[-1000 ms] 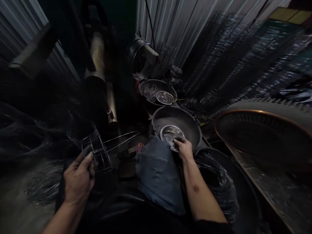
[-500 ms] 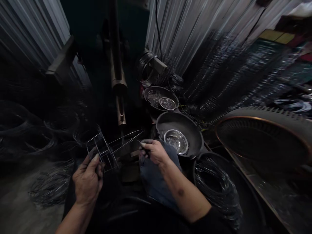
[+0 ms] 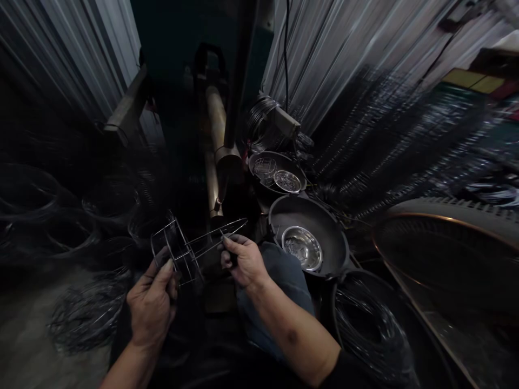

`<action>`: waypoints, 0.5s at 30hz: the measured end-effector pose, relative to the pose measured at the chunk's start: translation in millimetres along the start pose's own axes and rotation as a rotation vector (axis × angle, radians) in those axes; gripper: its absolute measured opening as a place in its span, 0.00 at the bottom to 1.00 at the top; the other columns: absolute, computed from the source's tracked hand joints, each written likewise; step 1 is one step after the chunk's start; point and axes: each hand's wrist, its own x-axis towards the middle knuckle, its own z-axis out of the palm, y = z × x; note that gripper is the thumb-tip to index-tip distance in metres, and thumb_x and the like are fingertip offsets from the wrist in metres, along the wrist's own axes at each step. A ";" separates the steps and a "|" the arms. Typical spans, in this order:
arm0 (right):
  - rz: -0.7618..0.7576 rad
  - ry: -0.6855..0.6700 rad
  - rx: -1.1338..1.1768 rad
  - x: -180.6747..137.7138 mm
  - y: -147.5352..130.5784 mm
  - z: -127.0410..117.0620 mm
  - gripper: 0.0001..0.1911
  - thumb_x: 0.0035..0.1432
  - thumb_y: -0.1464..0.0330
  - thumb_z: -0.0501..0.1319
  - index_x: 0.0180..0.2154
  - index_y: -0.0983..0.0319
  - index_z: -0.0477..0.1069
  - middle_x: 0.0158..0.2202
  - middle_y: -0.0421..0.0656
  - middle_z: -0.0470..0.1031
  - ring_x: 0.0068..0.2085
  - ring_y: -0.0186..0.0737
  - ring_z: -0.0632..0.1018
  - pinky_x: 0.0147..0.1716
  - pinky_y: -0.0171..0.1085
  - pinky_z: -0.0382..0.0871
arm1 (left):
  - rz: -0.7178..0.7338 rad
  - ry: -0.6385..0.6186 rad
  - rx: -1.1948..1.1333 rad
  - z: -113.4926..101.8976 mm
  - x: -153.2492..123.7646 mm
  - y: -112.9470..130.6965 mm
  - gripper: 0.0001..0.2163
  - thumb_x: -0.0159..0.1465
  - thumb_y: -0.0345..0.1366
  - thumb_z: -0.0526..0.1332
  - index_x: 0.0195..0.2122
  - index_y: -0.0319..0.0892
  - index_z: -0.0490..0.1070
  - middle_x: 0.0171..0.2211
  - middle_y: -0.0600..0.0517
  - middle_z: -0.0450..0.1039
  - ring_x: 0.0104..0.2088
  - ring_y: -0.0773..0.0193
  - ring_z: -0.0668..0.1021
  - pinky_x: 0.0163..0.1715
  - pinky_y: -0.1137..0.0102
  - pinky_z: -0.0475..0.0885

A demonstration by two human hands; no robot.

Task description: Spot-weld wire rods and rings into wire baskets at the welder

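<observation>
Head view, lower middle of the frame: grips a thin silvery wire frame (image 3: pixel 184 253) with the left hand (image 3: pixel 152 302), fingers curled round its rounded near end, thumb lying along a wire. Pinches the same frame's narrowing right-hand end with the right hand (image 3: pixel 243 262), fingertips (image 3: pixel 227 244) closed on the converging wires; cannot tell whether a separate small piece sits between them. Keeps the two hands apart, joined only by the frame, held in the air above a blue denim knee (image 3: pixel 284 275).

Just right of the right hand: shows a small shiny steel bowl (image 3: pixel 302 247) resting inside a dark round metal pan (image 3: pixel 279 213). Above that, centre frame: shows a second dark pan (image 3: pixel 259 162) with small dishes. Lower right: shows a black coil of wire (image 3: pixel 365 329). Upper centre: shows a brass-coloured cylinder (image 3: pixel 214 116), upright and slightly tilted.
</observation>
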 end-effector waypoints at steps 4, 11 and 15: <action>-0.042 0.018 -0.002 10.9 -4.5 3.5 0.15 0.35 0.68 0.73 0.23 0.65 0.69 0.19 0.40 0.72 0.16 0.26 0.64 0.14 0.28 0.50 | -0.016 -0.011 -0.002 10.6 9.8 7.9 0.22 0.50 0.41 0.68 0.47 0.44 0.74 0.13 0.61 0.59 0.14 0.76 0.60 0.13 0.80 0.55; -0.112 0.031 0.024 30.9 -19.6 15.5 0.11 0.37 0.71 0.70 0.24 0.66 0.70 0.19 0.40 0.72 0.16 0.26 0.64 0.14 0.28 0.50 | 0.031 -0.042 -0.020 28.5 29.9 16.1 0.17 0.52 0.39 0.68 0.43 0.43 0.75 0.12 0.62 0.58 0.14 0.76 0.60 0.14 0.80 0.58; -0.107 0.044 0.026 37.8 -25.1 22.6 0.10 0.40 0.72 0.70 0.24 0.65 0.70 0.19 0.40 0.72 0.16 0.26 0.64 0.14 0.28 0.51 | 0.049 -0.059 -0.027 35.0 36.1 20.3 0.18 0.52 0.39 0.67 0.44 0.42 0.75 0.12 0.62 0.57 0.13 0.77 0.59 0.13 0.81 0.57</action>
